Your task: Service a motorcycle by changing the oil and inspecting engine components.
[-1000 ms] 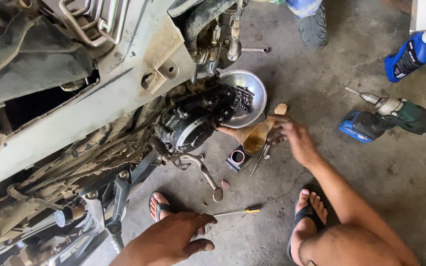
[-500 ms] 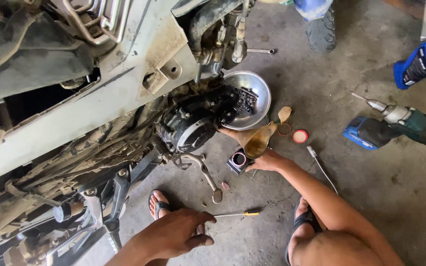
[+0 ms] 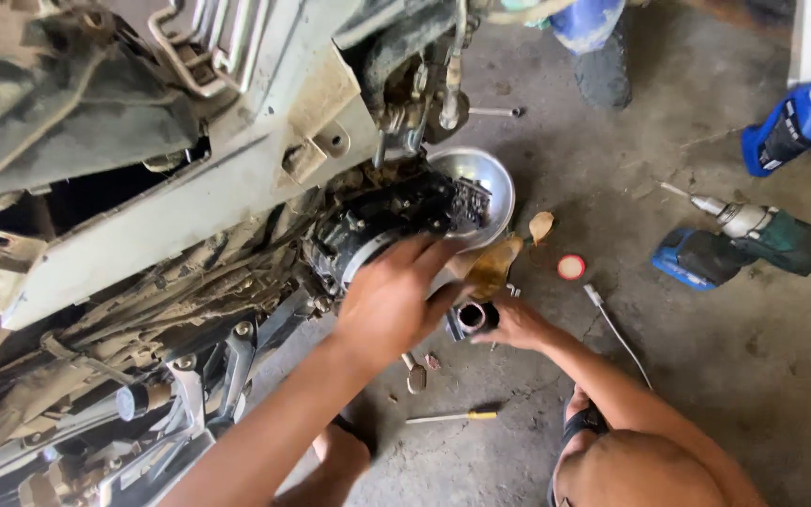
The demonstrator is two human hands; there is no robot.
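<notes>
My left hand point(image 3: 389, 302) lies with spread fingers on the black round engine cover point(image 3: 360, 237) of a dirty motorcycle point(image 3: 190, 207) that fills the left of the view. My right hand point(image 3: 516, 325) is low on the concrete floor, fingers against a small black cylindrical part point(image 3: 471, 317) just right of the engine. My bare knee point(image 3: 645, 469) and a sandalled foot point(image 3: 344, 451) show at the bottom.
A metal bowl point(image 3: 490, 178) holding parts sits by the engine. On the floor lie a brown scrap point(image 3: 495, 265), a red cap point(image 3: 571, 268), a thin rod tool point(image 3: 617, 329), a yellow-handled screwdriver point(image 3: 452, 416), a cordless drill point(image 3: 743, 246) and a blue bottle point(image 3: 793, 129). Another person's shoe point(image 3: 603, 70) is at the top.
My left hand rose from the floor near the screwdriver onto the engine cover. My right hand left the thin tool and came in to the small black part.
</notes>
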